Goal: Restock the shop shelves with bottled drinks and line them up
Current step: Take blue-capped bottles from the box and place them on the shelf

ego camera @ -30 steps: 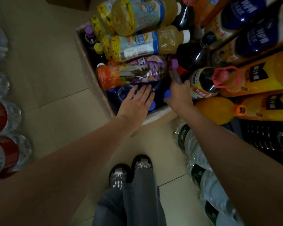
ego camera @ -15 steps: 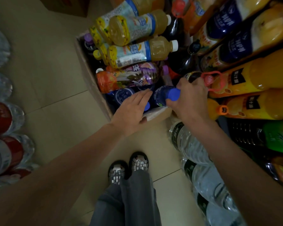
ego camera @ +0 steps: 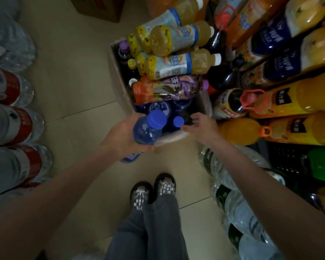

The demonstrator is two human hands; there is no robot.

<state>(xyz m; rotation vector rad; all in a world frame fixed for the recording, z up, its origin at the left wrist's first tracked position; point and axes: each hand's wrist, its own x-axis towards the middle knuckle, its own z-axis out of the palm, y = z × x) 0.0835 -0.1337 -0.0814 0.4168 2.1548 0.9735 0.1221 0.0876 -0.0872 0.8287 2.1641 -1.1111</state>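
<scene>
My left hand (ego camera: 121, 134) grips a blue-capped blue bottle (ego camera: 148, 129), lifted just above the near edge of a cardboard box (ego camera: 118, 76) on the floor. My right hand (ego camera: 201, 124) hovers over the box's near right corner with fingers spread and holds nothing. It is next to another blue cap (ego camera: 178, 121) still standing in the box. Across the box lie an orange and purple tea bottle (ego camera: 165, 89) and yellow juice bottles (ego camera: 178, 63).
Shelves on the right carry big orange juice bottles (ego camera: 289, 102) and dark blue-labelled bottles (ego camera: 289, 59). Large water bottles (ego camera: 233, 166) stand on the floor at the right, red-labelled water bottles (ego camera: 13, 124) at the left. My feet (ego camera: 152, 190) are near the box. Another carton (ego camera: 99, 6) sits behind.
The blue bottle passed from my right hand to my left, which now holds it raised at the box's near edge. My right hand let go and opened over the box.
</scene>
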